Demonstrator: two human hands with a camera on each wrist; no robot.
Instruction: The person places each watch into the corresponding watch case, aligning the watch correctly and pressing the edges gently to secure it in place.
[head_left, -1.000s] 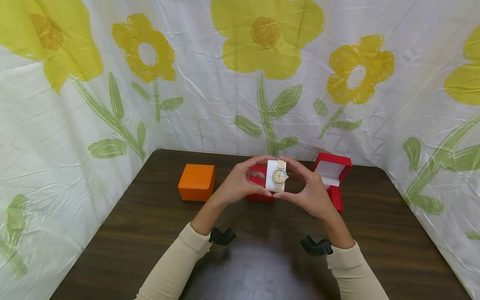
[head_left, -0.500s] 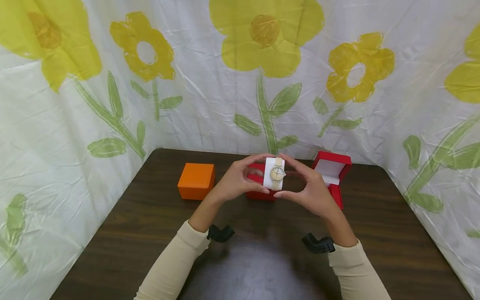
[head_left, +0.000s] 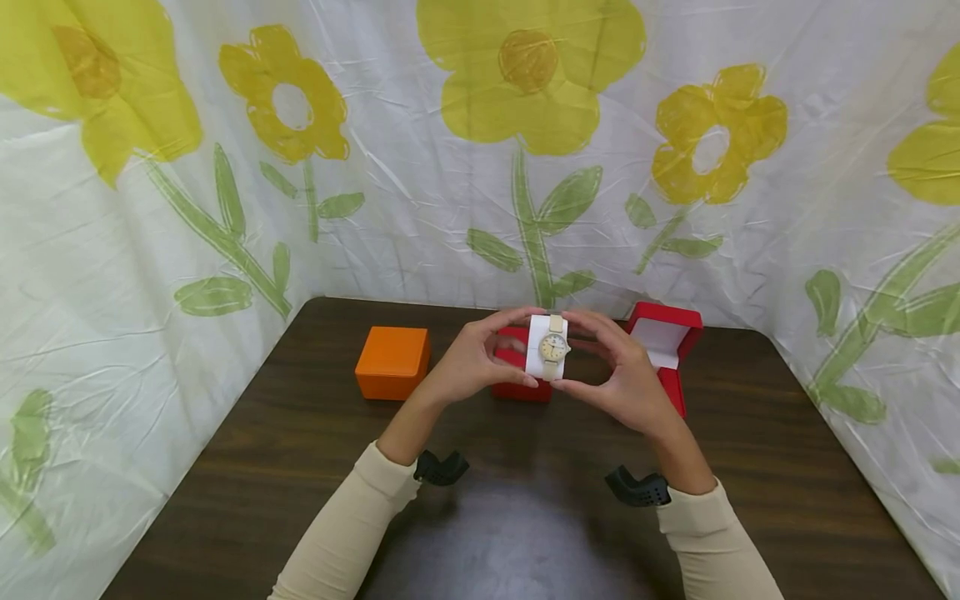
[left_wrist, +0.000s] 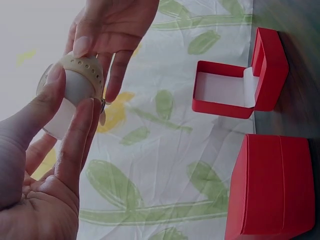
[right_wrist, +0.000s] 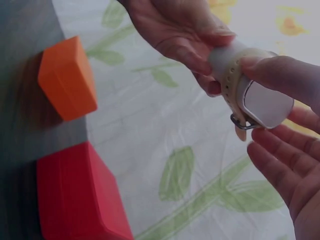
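A cream-strapped wristwatch (head_left: 553, 348) is wrapped round a white watch cushion (head_left: 533, 348), its round dial turned toward the head camera. My left hand (head_left: 474, 360) grips the cushion's left end between thumb and fingers. From the other side my right hand (head_left: 628, 382) pinches the watch and cushion, thumb below and fingertips above. In the left wrist view, the punched holes of the strap (left_wrist: 86, 69) show near both thumbs. A metal buckle (right_wrist: 242, 123) hangs at the underside in the right wrist view, close to the right fingertips.
Behind the hands stands a closed red box (head_left: 519, 392), partly covered by the left hand. An open red box (head_left: 667, 340) with white lining is at the back right. An orange box (head_left: 392, 364) sits on the dark wooden table (head_left: 300, 433) at left. A flowered curtain (head_left: 420, 217) hangs behind.
The watch and cushion have shifted slightly left, still between both hands. The right fingertips have moved a little on them. The boxes stay where they were.
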